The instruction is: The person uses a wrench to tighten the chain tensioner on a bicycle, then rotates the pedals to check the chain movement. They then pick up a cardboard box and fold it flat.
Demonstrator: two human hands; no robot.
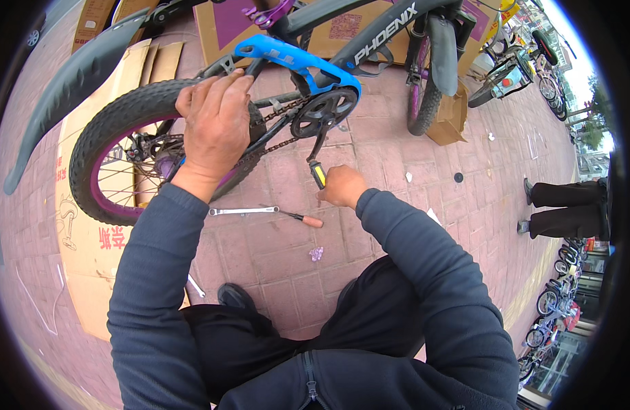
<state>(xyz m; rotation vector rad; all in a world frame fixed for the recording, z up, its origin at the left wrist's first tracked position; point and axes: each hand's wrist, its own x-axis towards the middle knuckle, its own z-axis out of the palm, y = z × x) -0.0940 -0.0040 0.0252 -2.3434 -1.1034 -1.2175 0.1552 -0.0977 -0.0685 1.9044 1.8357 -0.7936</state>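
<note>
A black bicycle (342,51) with purple rims stands in front of me. My left hand (218,116) is closed over its rear end, where the knobbly rear tyre (100,126) meets the frame; the exact part beneath the fingers is hidden. Just ahead of that hand runs a blue chain guard (294,60), above the black chainring (323,113) and the chain (282,144). A crank arm (320,142) points down toward me. At its lower end, my right hand (345,186) grips a black pedal (318,174) with a yellow reflector.
On the brick paving lie a spanner (243,211) and an orange-handled screwdriver (311,221). Flattened cardboard (89,273) spreads under the rear wheel. A long black mudguard (69,92) juts out at left. A person's legs (568,208) and several parked bicycles (547,301) are at right.
</note>
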